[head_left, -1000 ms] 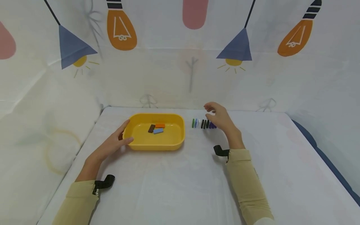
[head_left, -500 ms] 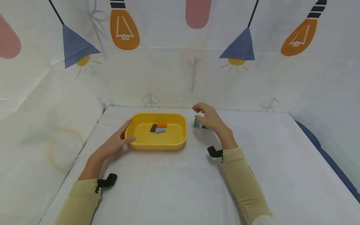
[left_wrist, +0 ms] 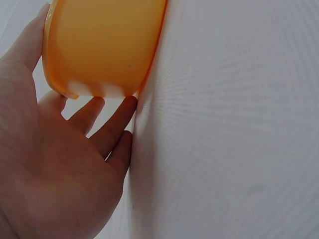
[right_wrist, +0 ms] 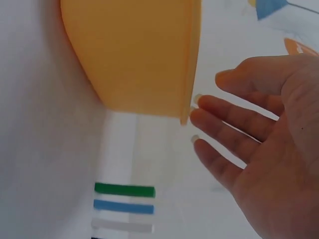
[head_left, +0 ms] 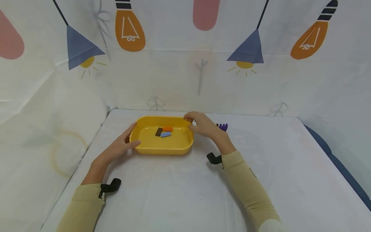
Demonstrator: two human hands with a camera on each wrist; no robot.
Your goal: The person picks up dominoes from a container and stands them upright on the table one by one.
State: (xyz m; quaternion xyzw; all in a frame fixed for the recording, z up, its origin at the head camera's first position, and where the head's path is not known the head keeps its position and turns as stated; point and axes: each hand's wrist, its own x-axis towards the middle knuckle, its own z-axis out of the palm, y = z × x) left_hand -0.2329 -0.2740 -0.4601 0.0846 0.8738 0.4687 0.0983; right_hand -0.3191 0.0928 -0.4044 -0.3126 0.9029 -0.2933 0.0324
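Beige sleeves lie nearest, the left sleeve (head_left: 81,206) and the right sleeve (head_left: 249,190) reaching forward over a white tabletop (head_left: 179,193). At the cuffs sit a left black wrist mount (head_left: 111,186) and a right black wrist mount (head_left: 214,158). Beyond them, the left hand (head_left: 117,148) grips the left end of a yellow tray (head_left: 162,151), its thumb at the near rim and its fingers against the end wall towards the far corner. The tray rests upright on the tabletop, in front of the person. Inside, close together, are a light blue block (head_left: 166,134), a dark brown block (head_left: 158,131) and, farthest, an orange block (head_left: 167,129). The right hand (head_left: 204,125) is at the tray's right end, thumb and fingers apart and holding nothing; whether a fingertip touches the rim, I cannot tell. Purple pieces (head_left: 223,127) show just past this hand; the right wrist view adds a green strip (right_wrist: 124,190), a blue strip (right_wrist: 123,206) and a white strip (right_wrist: 122,225) side by side. Behind hangs a pale cloth (head_left: 174,77) printed with blue lamps (head_left: 247,48) and orange bulbs (head_left: 130,30).
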